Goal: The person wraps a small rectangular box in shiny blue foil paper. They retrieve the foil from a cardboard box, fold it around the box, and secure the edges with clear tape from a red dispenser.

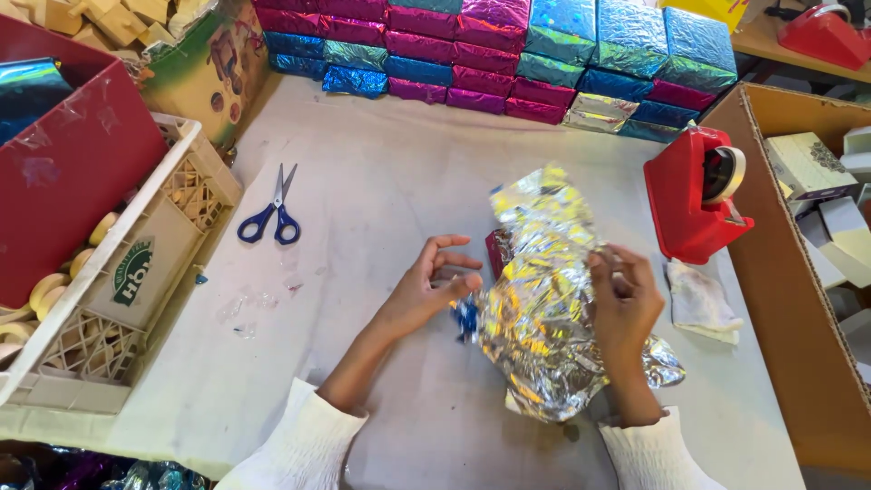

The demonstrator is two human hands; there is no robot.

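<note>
- Right now your left hand (426,290) rests its fingertips against the left edge of a crinkled sheet of silver foil (544,308), fingers spread and curled loosely, not clamped on anything that you can see clearly.
- Your right hand (624,304) lies on the right side of the same foil, fingers bent and pinching a fold of it near the top edge.
- Between your two hands the foil bulges over something; a dark red corner of a box (498,250) peeks out just above your left fingertips, and a small scrap of blue foil (466,319) shows just below them.
- Just beyond your right hand, up and to the right, stands a red tape dispenser (694,195) with a roll of tape on it.
- Beside your right wrist, to the right, lies a crumpled pale cloth (700,301).
- Well to the left of your left hand, a pair of blue-handled scissors (273,214) lies shut on the grey table (381,181).
- Further left sits a white plastic crate (118,299).
- Far ahead of both hands, wrapped boxes in pink, blue and green foil (508,54) are stacked in rows.
- Right of the dispenser is an open cardboard box (780,299) holding small pale cartons.
</note>
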